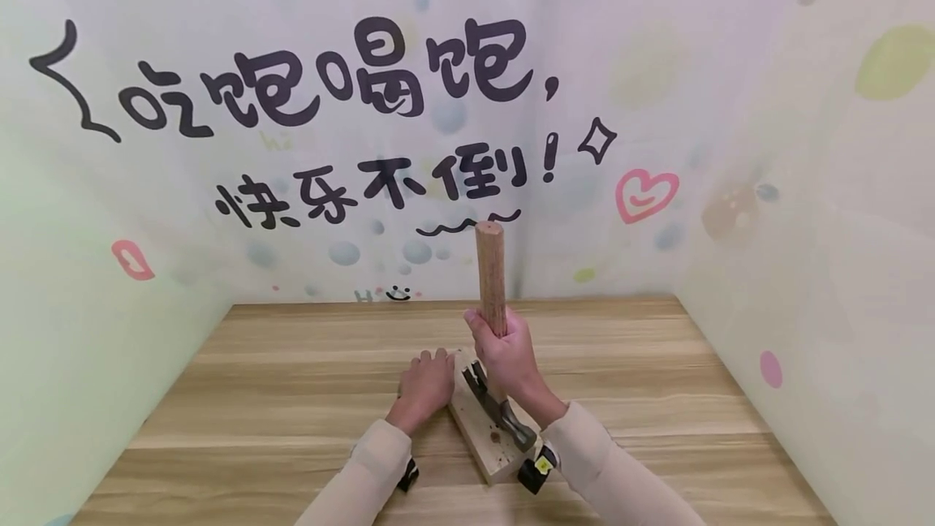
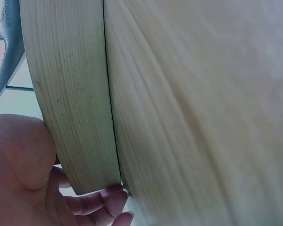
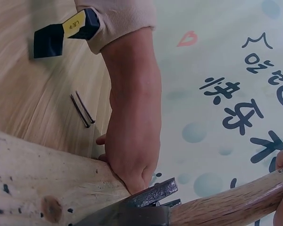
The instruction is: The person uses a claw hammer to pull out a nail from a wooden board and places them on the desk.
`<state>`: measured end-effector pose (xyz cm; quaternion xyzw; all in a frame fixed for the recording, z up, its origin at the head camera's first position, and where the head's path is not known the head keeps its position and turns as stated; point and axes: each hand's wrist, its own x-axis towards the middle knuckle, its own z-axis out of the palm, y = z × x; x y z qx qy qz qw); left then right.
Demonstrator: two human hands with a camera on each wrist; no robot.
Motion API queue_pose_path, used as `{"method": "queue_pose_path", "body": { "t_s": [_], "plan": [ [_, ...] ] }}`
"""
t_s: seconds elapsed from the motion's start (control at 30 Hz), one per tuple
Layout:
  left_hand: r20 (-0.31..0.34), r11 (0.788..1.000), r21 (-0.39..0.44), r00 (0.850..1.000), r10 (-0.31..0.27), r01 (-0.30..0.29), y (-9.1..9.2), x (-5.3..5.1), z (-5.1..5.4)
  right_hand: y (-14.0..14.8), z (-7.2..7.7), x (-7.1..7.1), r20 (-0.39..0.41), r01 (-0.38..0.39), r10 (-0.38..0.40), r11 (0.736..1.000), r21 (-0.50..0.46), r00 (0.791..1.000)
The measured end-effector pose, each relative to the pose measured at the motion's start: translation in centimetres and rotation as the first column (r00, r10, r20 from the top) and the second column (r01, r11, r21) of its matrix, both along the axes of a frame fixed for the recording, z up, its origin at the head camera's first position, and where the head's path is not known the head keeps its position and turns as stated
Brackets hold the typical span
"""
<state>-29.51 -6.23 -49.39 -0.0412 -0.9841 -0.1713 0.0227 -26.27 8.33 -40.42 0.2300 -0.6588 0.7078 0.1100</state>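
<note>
A wooden board (image 1: 478,437) lies on the table, its top dotted with dark marks and a brown knot. My left hand (image 1: 427,384) grips its far left end; in the left wrist view the fingers (image 2: 96,205) curl round the end of the wood. In my right hand (image 1: 507,355) I hold a claw hammer (image 1: 492,274) by its wooden handle, which stands nearly upright. The dark metal head (image 1: 504,412) rests over the board, its claw toward the far end. Whether the claw holds a nail cannot be made out.
Two loose nails (image 3: 82,110) lie on the wood-grain table (image 1: 307,380) beside the board, to the left. Printed walls (image 1: 570,250) close off the back and both sides. A dark camera mount (image 1: 536,469) is strapped at my right wrist.
</note>
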Motion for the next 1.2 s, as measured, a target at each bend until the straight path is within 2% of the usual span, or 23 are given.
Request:
{"method": "queue_pose_path", "body": {
  "t_s": [0.37, 0.57, 0.73, 0.87, 1.07, 1.2],
  "plan": [
    [-0.003, 0.999, 0.049, 1.0, 0.008, -0.008, -0.1, -0.1, -0.1, 0.2, -0.1, 0.3, -0.013, -0.004, 0.003, 0.999, -0.038, 1.0],
    [-0.007, 0.997, 0.077, 1.0, 0.008, -0.007, -0.1, 0.0, -0.2, 0.5, 0.0, 0.5, -0.033, -0.032, 0.029, 0.997, -0.076, 0.999],
    [-0.024, 0.998, 0.069, 1.0, 0.01, -0.009, -0.2, -0.1, -0.2, 0.8, 0.1, 0.5, -0.043, -0.054, 0.051, 0.996, -0.075, 0.998],
    [-0.034, 0.998, 0.065, 0.999, 0.007, -0.005, -0.3, 0.0, -0.1, 1.0, 0.2, 0.2, -0.045, -0.037, 0.034, 0.997, -0.066, 0.998],
    [-0.014, 0.999, 0.032, 1.0, -0.003, 0.004, -0.3, 0.0, -0.1, 1.6, 0.4, -0.1, -0.027, -0.021, 0.019, 0.999, -0.047, 0.999],
    [-0.017, 1.0, 0.009, 1.0, 0.003, -0.003, -0.5, -0.1, -0.1, 2.0, 1.1, -0.2, -0.072, -0.031, 0.029, 0.999, -0.035, 0.997]
  ]
}}
